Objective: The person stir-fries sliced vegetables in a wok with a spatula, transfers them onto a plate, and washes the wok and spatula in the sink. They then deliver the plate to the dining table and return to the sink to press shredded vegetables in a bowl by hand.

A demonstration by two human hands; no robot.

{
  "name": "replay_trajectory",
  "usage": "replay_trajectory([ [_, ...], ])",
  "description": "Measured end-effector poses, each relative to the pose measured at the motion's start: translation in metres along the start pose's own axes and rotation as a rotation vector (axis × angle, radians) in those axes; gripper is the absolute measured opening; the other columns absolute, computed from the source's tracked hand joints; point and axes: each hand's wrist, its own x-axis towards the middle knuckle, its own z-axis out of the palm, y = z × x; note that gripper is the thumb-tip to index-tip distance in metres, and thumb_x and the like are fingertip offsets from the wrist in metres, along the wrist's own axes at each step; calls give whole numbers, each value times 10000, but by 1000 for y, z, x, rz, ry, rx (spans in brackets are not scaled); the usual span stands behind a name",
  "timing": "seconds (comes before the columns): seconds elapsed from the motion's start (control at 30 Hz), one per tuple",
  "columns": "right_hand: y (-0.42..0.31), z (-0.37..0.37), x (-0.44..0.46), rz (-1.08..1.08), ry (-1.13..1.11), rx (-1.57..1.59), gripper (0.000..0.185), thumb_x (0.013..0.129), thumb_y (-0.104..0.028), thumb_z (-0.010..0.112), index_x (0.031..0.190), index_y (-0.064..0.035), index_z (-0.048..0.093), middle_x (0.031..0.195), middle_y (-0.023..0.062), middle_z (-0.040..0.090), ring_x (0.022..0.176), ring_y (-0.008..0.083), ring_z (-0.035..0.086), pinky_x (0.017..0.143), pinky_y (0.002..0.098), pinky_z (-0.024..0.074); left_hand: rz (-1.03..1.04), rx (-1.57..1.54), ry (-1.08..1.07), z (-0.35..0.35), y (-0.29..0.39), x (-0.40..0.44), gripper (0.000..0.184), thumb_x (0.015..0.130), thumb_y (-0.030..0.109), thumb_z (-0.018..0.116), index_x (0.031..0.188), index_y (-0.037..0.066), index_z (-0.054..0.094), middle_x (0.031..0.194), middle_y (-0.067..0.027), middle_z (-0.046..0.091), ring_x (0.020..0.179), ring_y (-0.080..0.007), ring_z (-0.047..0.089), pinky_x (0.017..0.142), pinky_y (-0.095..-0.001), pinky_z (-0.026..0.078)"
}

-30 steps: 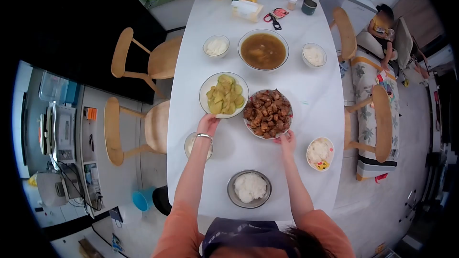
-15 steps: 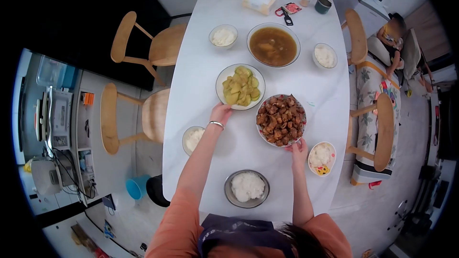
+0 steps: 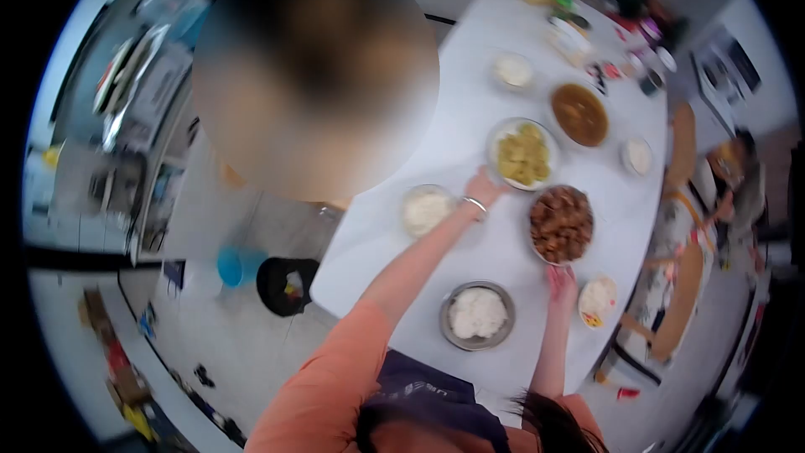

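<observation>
My left hand (image 3: pixel 485 188), with a silver bangle at the wrist, is at the lower left rim of the plate of green-yellow slices (image 3: pixel 524 154). Its fingers are blurred. My right hand (image 3: pixel 561 279) is at the near rim of the bowl of brown meat chunks (image 3: pixel 562 225), fingers partly hidden by it. Both dishes rest on the white table (image 3: pixel 394 243). Left of my left hand is a bowl of rice (image 3: pixel 428 211). A metal bowl of rice (image 3: pixel 478 316) sits near the front edge, and a patterned rice bowl (image 3: pixel 597 302) is right of my right hand.
Beyond the plates are a soup bowl (image 3: pixel 579 115) and two rice bowls (image 3: pixel 512 71) (image 3: pixel 639 156). A large blurred round patch covers the upper left. A person (image 3: pixel 731 169) sits at the right. A black bin (image 3: pixel 286 286) and blue bucket (image 3: pixel 239 266) stand on the floor.
The view has swung left and tilted, so the table now appears farther right. The blurred patch has come into view. Both hands remain at the rims of the same two dishes.
</observation>
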Motion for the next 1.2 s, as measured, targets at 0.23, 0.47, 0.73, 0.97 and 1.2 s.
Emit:
replay_trajectory([
  [0.23,23,93,-179,-489,-248,-262,415,826,-92,428,1232,-39,361,1153,125,450,1055,217,438,865,340,389,347,-510,139,-187,-27,-315,476,812,114,564,1243,70,365,983,-64,553,849,-118,562,743,-256,453],
  [0.47,162,221,-465,-682,-904,-384,376,842,-74,417,1214,-28,384,1192,98,442,1023,182,447,790,282,393,8,-618,809,-315,-245,-645,471,807,140,575,1229,71,377,991,-75,568,842,-121,559,733,-266,463],
  [0.73,369,259,-731,-357,-1348,-431,372,813,-11,458,1182,-24,421,1157,85,471,947,137,483,679,226,425,-79,-815,1410,-424,-383,-871,440,818,65,536,1217,11,360,996,-134,571,840,-167,581,682,-251,478],
  [0.97,553,312,-845,-343,-1487,-530,310,816,-28,467,1125,-26,475,1109,72,495,904,126,494,660,230,428,-60,-872,1623,-551,-517,-943,436,822,79,531,1211,0,351,976,-151,574,822,-179,588,668,-259,482],
  [1.2,745,399,-1050,-188,-1659,-584,271,814,-37,479,1084,-28,497,1047,58,527,867,97,503,637,207,419,-330,-967,1924,-668,-656,-1052,458,821,115,547,1214,8,338,928,-152,589,768,-187,598,624,-256,492],
])
